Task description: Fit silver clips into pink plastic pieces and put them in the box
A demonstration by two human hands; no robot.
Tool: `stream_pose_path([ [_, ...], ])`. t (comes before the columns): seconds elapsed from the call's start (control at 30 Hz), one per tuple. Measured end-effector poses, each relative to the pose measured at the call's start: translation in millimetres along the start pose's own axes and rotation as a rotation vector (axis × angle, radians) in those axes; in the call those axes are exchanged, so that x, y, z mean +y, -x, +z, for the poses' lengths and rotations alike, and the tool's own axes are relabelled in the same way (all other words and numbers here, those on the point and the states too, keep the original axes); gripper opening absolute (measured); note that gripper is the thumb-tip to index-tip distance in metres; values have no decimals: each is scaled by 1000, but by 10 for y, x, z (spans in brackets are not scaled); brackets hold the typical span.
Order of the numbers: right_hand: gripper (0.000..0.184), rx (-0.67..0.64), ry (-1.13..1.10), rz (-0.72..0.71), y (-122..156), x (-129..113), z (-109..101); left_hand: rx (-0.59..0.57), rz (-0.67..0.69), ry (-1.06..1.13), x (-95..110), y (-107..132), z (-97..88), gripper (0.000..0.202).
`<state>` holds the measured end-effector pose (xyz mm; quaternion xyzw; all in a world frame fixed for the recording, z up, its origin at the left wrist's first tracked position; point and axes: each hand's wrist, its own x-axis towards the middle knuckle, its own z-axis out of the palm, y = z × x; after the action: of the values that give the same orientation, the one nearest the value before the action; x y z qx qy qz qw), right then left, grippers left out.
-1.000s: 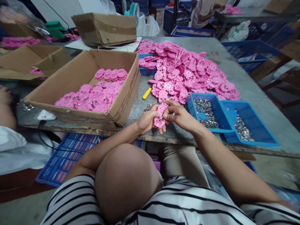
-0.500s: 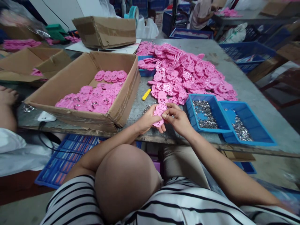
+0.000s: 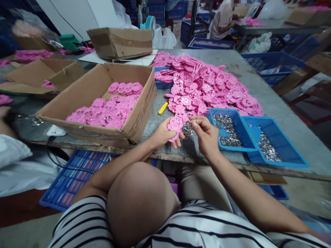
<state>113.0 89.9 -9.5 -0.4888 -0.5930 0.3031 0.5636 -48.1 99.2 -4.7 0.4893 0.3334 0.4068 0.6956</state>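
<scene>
My left hand grips a flat pink plastic piece by its left edge, thumb on top and fingers underneath. Several small holes and slots mark its face. Just to the right, my right hand is closed in a pinch near the piece's upper right edge; whatever sits between its fingertips is too small to make out. Between the hands, on the table, lies a small heap of shiny metal parts. Beyond them rises a large pile of similar pink pieces. A yellow-handled tool rests left of that pile.
A cardboard box with rows of pink pieces stands at left. Two blue trays of small metal parts sit at right, near the table edge. A co-worker's arm shows at far left; another person sits behind.
My right hand has drawn back to the right from the middle of the pink piece. More of the piece's face and the metal heap now show. The view has shifted slightly.
</scene>
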Motion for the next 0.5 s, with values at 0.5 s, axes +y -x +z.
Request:
stream_pose_path([
  [0.5,26,-489,-103,47,44,219,422,333,334,74,809,224,-362,46],
])
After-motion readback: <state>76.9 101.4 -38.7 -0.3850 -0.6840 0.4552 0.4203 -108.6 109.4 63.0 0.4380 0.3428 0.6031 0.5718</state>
